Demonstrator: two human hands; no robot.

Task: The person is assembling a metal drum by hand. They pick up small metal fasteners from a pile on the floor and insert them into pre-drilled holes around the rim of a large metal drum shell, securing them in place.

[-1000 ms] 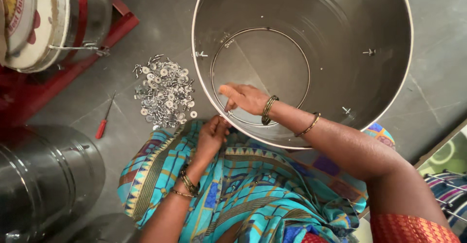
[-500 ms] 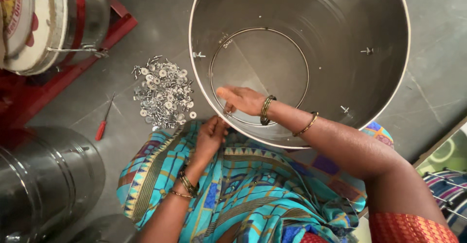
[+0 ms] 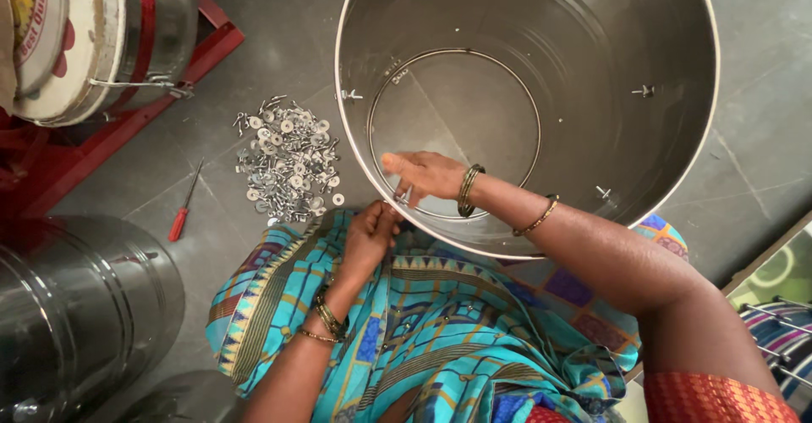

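Fastening hardware through the near wall of the large steel drum (image 3: pixel 643 42) looks to me like the step in hand: my right hand (image 3: pixel 427 173) reaches inside over the rim, fingers loosely extended and close together against the inner wall near a small screw, while my left hand (image 3: pixel 370 235) sits outside at the same spot, fingers curled inward as if pinching something small, though I cannot tell what, since the lap fabric and the rim hide the tips. The drum lies on the grey floor with its open mouth toward me, several screws already poking through its wall at intervals around the ring seam. A pile of washers and screws (image 3: pixel 288 159) lies just left of the drum, with a red-handled screwdriver (image 3: pixel 183 205) further left and another steel drum (image 3: pixel 76 304) at the lower left. My guess is the next move calls for holding the piece steady from inside while the outside hand seats its mate, keeping both aligned at the hole. Compared with a second ago, the drum sits slightly higher in view and my right hand has edged a little left along the wall; the left has barely shifted.
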